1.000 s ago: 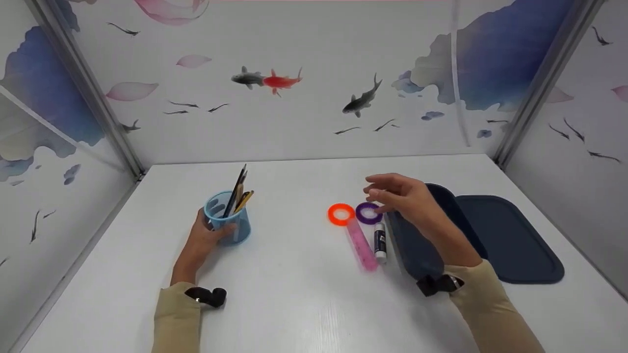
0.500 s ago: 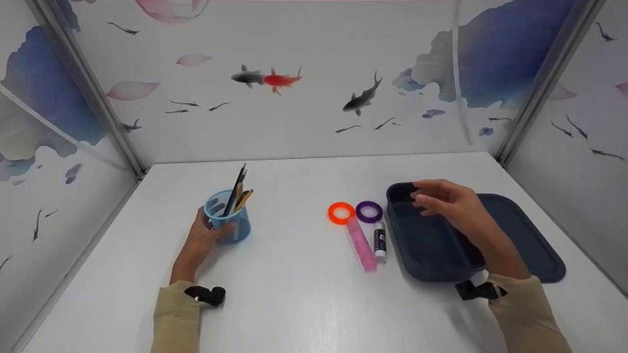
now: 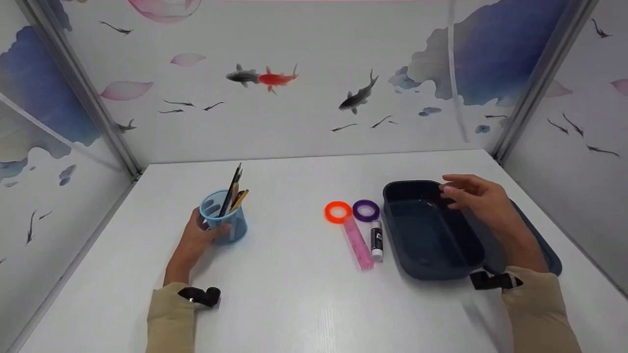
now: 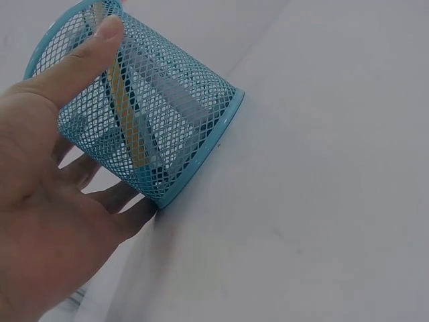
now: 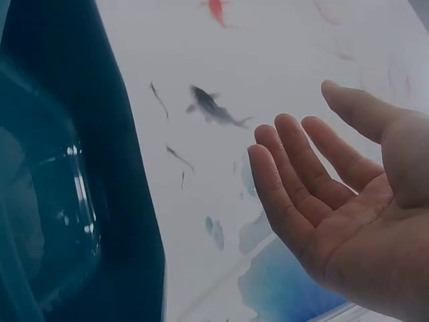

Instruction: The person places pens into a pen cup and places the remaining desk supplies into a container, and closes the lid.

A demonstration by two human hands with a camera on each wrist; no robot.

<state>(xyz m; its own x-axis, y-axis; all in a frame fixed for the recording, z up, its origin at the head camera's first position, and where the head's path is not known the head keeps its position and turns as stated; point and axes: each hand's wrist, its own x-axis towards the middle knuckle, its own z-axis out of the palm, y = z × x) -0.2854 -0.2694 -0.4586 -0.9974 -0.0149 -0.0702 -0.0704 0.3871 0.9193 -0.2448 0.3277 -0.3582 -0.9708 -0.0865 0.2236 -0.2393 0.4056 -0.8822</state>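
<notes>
**Currently: left hand [image 3: 198, 238] on the pencil cup [image 3: 234, 230], right hand [image 3: 483, 203] free by the bin [image 3: 422, 240]**

Step in hand, best guess: holding the blue mesh cup steady while the other hand is between jobs. The cup is toward the left edge of the table [image 3: 274, 289], nearer the back left corner than the back right, mouth up, with pencils [image 3: 235, 193] poking out. Left grip: wrapped on the cup, thumb on one side, fingers round the other. Can't tell if the base rests fully on the surface.

Right grip: nothing in it; palm bare, fingers loosely bent, thumb well apart from them. It hangs over the bin's back right corner; no contact with the rim shows. Bin stands toward the table's right edge, flat dark panel [image 3: 552, 260] between it and that edge, partly hidden by bin and forearm.

Loose stuff along the bin's left side: orange ring [image 3: 327, 212], purple ring [image 3: 376, 211], pink strip [image 3: 358, 243], white-ended stick [image 3: 377, 240].

Next move, my read: the left hand needs to keep the cup level so the pencils stay in; the right would have to bring thumb and fingers together on something before it can do any work, minding the bin's rim.
</notes>
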